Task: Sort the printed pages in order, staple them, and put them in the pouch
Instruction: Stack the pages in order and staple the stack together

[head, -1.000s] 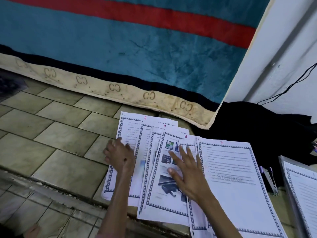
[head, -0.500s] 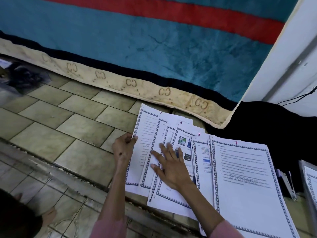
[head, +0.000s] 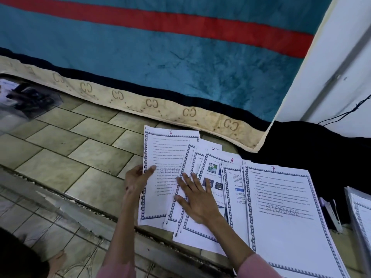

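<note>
Several printed pages with patterned borders lie fanned out on the tiled floor. The leftmost page [head: 160,157] carries a red 6; my left hand [head: 138,177] grips its left edge, thumb on top. My right hand [head: 197,197] presses flat, fingers spread, on the overlapping middle pages [head: 212,173], one marked 8 with pictures. The page marked 7 [head: 281,207] lies at the right, reading STORAGE. A stapler [head: 331,213] rests right of it. A clear pouch [head: 361,221] with a page inside sits at the right edge.
A teal blanket with a red stripe and a beige patterned hem [head: 152,105] hangs behind the pages. Dark cloth [head: 301,145] lies at the right beneath a white wall with a black cable. A dark plastic-wrapped item [head: 30,99] sits far left.
My left hand has moved from the page's face to its left edge and taken hold of the page marked 6. My right hand slid left over the middle pages. The view shifted.
</note>
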A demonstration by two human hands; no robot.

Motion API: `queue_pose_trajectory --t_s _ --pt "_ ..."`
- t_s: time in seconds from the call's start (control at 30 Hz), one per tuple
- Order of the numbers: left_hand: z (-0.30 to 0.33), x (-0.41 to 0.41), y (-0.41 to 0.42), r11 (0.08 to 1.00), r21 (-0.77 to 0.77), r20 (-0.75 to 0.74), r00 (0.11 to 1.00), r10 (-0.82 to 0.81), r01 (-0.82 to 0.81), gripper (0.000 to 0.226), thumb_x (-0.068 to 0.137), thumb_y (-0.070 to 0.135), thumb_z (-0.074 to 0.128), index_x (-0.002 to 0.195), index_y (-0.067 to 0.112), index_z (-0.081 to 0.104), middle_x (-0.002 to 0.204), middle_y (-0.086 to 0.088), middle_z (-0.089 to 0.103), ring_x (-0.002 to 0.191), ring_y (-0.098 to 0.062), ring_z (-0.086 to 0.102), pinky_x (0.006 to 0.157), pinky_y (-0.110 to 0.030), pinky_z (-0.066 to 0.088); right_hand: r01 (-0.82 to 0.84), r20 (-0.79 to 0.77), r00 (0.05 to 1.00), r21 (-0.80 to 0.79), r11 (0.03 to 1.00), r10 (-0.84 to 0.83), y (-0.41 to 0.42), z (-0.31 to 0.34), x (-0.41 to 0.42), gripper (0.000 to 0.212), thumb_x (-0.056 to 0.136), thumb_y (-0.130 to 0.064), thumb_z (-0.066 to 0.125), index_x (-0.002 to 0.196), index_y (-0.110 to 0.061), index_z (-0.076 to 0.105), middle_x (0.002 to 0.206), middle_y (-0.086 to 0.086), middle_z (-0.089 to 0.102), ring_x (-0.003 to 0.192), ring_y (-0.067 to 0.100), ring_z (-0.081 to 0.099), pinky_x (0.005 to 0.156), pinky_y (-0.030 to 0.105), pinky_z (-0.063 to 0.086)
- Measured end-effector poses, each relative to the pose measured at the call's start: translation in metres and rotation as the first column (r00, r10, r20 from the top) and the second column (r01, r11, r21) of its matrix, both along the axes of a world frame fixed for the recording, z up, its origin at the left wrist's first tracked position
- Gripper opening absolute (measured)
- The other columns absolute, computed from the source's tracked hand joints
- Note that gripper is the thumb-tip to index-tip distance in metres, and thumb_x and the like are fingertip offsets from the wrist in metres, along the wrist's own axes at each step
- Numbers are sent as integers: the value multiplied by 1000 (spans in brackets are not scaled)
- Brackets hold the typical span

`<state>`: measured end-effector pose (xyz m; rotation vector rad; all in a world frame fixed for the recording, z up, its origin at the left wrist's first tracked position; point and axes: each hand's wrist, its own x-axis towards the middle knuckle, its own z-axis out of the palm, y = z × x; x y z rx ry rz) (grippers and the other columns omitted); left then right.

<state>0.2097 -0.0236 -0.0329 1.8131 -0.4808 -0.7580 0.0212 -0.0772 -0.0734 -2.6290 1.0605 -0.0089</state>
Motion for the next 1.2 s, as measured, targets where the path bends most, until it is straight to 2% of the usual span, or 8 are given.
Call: queue_pose_trajectory --t_s 0.23,0.47,0.6,0.77,0.87,1.03,1.13,1.2 --pt "23 -15 2 995 28 264 961 80 -91 26 88 17 60 109 4 68 102 -19 71 93 -30 66 80 -32 50 2 65 998 39 999 -4 0 -1 1 79 77 -61 -13 149 -31 -1 150 -20 -14 141 5 -18 117 44 -14" --pt "76 -23 17 967 31 314 921 232 -254 23 89 13 55 105 0 66 91 -18 67 74 -22 54 67 -27 40 20 93 995 66 998 -26 1 6 0 87 73 -60 -17 150 -27 4 158 -13 -2 145 9 -11 114 41 -15" --pt "126 -17 28 975 41 407 895 183 -218 26 88 21 57 109 8 66 96 -16 67 83 -32 61 72 -34 47 95 189 967 353 931 -170 -7 15 3 53 100 -43 13 147 -22 26 157 -5 14 146 9 0 118 40 -11" --pt "174 -34 35 993 -66 408 906 116 -97 19 87 29 59 100 19 67 75 -2 66 69 -25 61 65 -32 47 10 463 595 813 582 -657 -30 69 -12 57 90 -60 37 137 -28 44 145 -7 43 136 16 35 107 36 31" --pt "196 -55 33 989 -146 454 890 35 35 15 88 26 59 101 27 67 68 15 58 64 -9 55 60 -25 41 -156 511 495 848 507 -702 -45 92 -21 74 69 -74 55 132 -35 48 137 -12 52 131 11 43 109 36 29" --pt "204 -98 3 947 -236 393 913 -110 216 11 88 22 60 82 30 64 72 17 62 64 2 57 53 -18 43 -303 605 232 789 535 -761 -56 117 -61 39 88 -32 57 120 -11 59 116 7 68 105 21 66 93 41 52" --pt "179 -128 -28 916 -247 269 931 -248 316 11 88 17 61 95 19 69 89 1 72 76 -13 68 70 -24 56 -103 618 99 786 610 -780 -62 119 -117 20 91 -20 56 108 -13 65 98 2 74 92 19 70 81 34 58" --pt "155 -153 -45 877 -246 132 911 -392 413 16 88 14 61 103 12 67 102 -7 71 85 -19 68 82 -34 56 118 642 109 749 652 -758 -64 117 -161 13 90 -18 59 100 -19 69 94 -2 74 88 15 71 76 30 58"
